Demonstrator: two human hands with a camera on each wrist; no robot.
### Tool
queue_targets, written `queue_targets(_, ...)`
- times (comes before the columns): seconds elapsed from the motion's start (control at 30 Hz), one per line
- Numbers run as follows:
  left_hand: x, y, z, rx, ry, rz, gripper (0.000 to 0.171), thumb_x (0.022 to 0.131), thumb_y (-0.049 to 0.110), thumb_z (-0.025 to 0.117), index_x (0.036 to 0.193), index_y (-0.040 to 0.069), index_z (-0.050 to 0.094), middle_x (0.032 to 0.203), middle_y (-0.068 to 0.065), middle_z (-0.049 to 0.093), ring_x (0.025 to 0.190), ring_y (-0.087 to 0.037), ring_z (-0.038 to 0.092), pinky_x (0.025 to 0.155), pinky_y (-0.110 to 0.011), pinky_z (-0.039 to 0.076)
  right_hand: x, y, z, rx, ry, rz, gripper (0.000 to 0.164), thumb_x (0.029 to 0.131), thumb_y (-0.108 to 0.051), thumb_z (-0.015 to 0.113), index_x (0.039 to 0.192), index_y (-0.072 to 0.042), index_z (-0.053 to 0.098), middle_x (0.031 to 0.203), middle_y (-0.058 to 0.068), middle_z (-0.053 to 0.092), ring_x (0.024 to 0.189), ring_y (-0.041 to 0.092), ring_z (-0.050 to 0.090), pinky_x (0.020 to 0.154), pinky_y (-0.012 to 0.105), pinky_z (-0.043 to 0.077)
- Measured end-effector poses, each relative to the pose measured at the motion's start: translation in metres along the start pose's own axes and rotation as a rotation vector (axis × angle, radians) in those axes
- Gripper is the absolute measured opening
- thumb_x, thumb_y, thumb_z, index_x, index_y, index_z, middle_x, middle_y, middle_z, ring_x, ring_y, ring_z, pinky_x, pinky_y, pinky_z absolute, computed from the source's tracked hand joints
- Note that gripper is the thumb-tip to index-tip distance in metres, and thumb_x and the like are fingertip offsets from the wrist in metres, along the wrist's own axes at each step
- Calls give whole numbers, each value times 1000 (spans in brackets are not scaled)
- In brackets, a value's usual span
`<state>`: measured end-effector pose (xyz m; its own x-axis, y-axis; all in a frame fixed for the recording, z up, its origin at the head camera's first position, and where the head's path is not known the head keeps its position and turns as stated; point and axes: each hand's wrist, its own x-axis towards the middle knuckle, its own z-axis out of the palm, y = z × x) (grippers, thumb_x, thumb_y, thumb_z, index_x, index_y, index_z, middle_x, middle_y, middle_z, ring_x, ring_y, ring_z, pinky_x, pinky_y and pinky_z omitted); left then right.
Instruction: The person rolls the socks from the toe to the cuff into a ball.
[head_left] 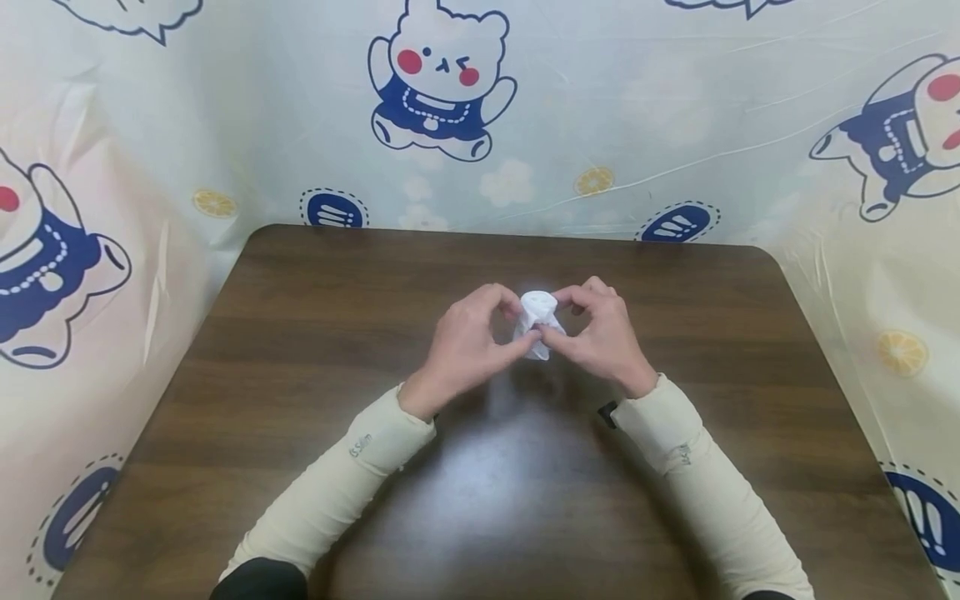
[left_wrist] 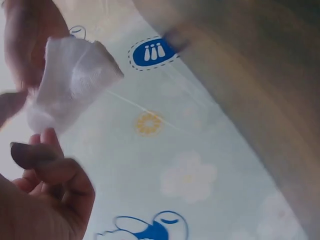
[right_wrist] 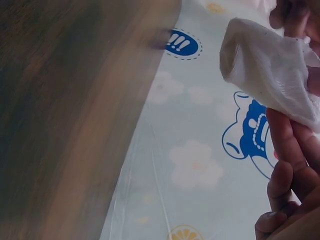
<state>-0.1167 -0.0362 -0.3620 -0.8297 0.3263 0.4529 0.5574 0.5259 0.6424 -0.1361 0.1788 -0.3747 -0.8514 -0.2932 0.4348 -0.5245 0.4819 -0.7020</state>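
The cloth [head_left: 539,308] is pinched by the left hand [head_left: 468,335] and right hand [head_left: 604,335], both half-curled; if either grip is loosened, its shape could be lost.

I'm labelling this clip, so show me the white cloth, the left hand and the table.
White cloth [head_left: 537,313], head view: its middle, below the rounded top.
Left hand [head_left: 465,339], head view: its back.
Table [head_left: 322,321], head view: bare top.

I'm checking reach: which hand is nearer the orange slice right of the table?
Right. The right hand is left of the orange slice; the left hand, farther left, beyond the white cloth.
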Motion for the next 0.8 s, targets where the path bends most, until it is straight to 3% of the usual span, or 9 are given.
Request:
queue_targets(0.1,0,2,4,54,84,87,17,85,11,79,96,5,68,90,-3,67,74,-15,59,62,-29,47,0,-1,2,-1,26,-21,29,73,-15,89,95,-2,75,78,4,56,80,24,47,73,42,35)
queue_targets(0.17,-1,2,5,42,112,113,11,86,5,76,95,3,71,89,-4,68,67,-14,55,58,-27,46,1,1,3,-16,55,-25,26,73,-13,87,93,-2,75,77,5,56,78,25,47,71,40,35)
queue_targets(0.37,-3,2,4,0,121,198,9,87,1,75,95,1,70,89,-6,68,59,-12,49,54,-24,43,0,6,2,-37,104,-18,24,73,-9,84,93,0,75,75,9,58,74,28,48,69,41,35)
queue_targets(0.63,0,-1,3,11,140,204,13,89,2,74,102,-1,72,88,-7,66,63,-12,51,56,-23,44,0,1,0,-2,117,25,30,74,-10,86,100,0,74,85,10,65,78,22,50,69,43,43)
queue_targets(0.8,0,-4,3,-9,154,218,10,90,1,74,100,-1,72,92,-7,65,68,-14,53,61,-24,47,1,2,2,-90,83,-82,24,73,-8,84,94,0,76,77,7,65,74,23,45,68,42,35)
